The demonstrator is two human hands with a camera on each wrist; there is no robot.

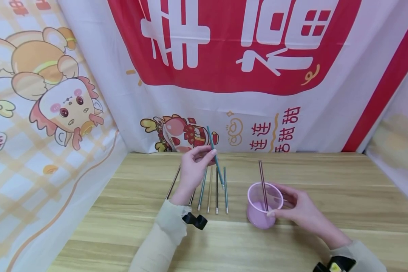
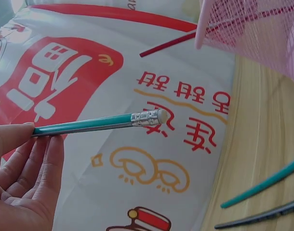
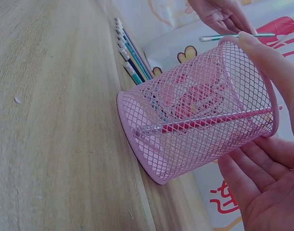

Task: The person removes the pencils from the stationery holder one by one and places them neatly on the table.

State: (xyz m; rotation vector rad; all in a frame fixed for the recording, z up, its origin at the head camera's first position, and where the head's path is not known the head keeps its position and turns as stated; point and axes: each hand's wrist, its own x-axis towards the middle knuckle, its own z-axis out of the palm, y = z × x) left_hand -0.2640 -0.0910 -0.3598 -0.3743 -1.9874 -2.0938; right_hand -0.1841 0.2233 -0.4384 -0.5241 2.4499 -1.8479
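In the head view my left hand (image 1: 193, 168) pinches a teal pencil (image 1: 219, 173) between thumb and fingers, above the row on the table. The pencil tilts, with its eraser end low; the left wrist view shows the metal band and pale eraser (image 2: 149, 118) pointing away from the fingertips. My right hand (image 1: 298, 207) grips a pink mesh pen cup (image 1: 255, 218), thumb at the rim and fingers around the far side. Inside the cup leans one dark red pencil (image 1: 262, 177), eraser end down, as the right wrist view shows through the mesh.
Several pencils lie side by side left of the cup, among them a teal one (image 1: 226, 192), a black one (image 1: 217, 194) and a tan one (image 1: 209, 192). My left forearm hides part of the row. A printed cloth (image 1: 319, 124) hangs behind the wooden table (image 1: 353, 196).
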